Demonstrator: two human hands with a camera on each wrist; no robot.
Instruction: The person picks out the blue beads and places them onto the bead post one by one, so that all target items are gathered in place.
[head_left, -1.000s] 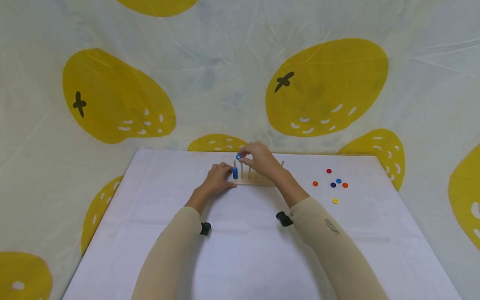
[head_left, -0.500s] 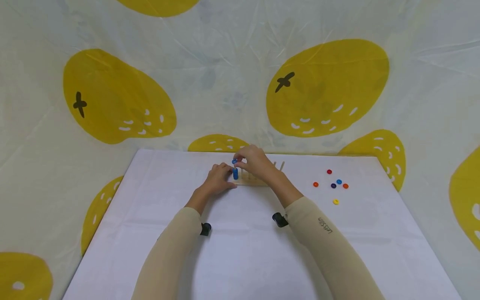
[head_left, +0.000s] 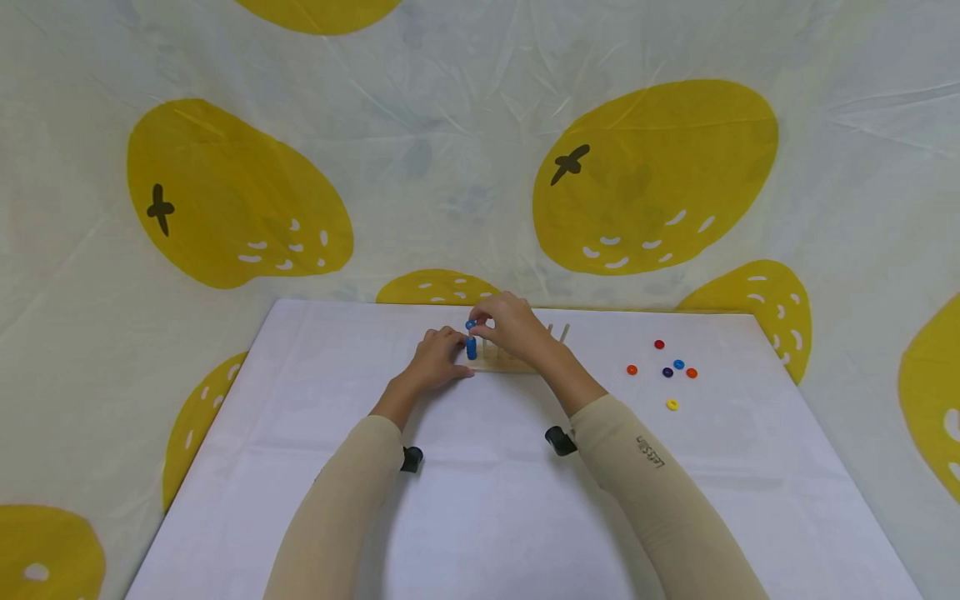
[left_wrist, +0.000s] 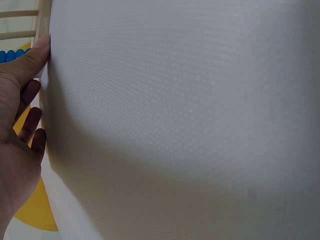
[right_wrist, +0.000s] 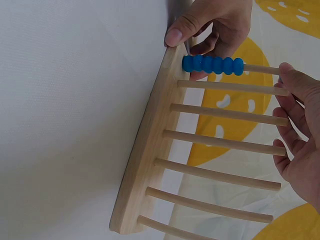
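Note:
A wooden peg rack [right_wrist: 150, 135] with several upright pegs stands toward the back of the table. On its leftmost peg sits a stack of blue beads [right_wrist: 212, 65], also visible in the head view. My left hand [head_left: 435, 358] grips the rack's left end; its thumb [left_wrist: 37, 55] lies along the base and the fingers are behind. Between thumb and fingertips my right hand [head_left: 513, 325] pinches another blue bead [head_left: 470, 324] at the top of that leftmost peg, above the stack. In the right wrist view this bead is hidden by the right hand. The other pegs carry no beads.
Loose beads lie on the white tabletop [head_left: 480, 517] to the right: a red one [head_left: 659, 344], two orange, a blue [head_left: 678, 364], a dark purple [head_left: 667, 372] and a yellow one [head_left: 672, 405]. A patterned cloth [head_left: 450, 167] hangs behind the table.
My right hand has moved left and slightly down, bringing the blue bead from near the second peg to the leftmost peg's tip. The left hand has stayed at the rack's end.

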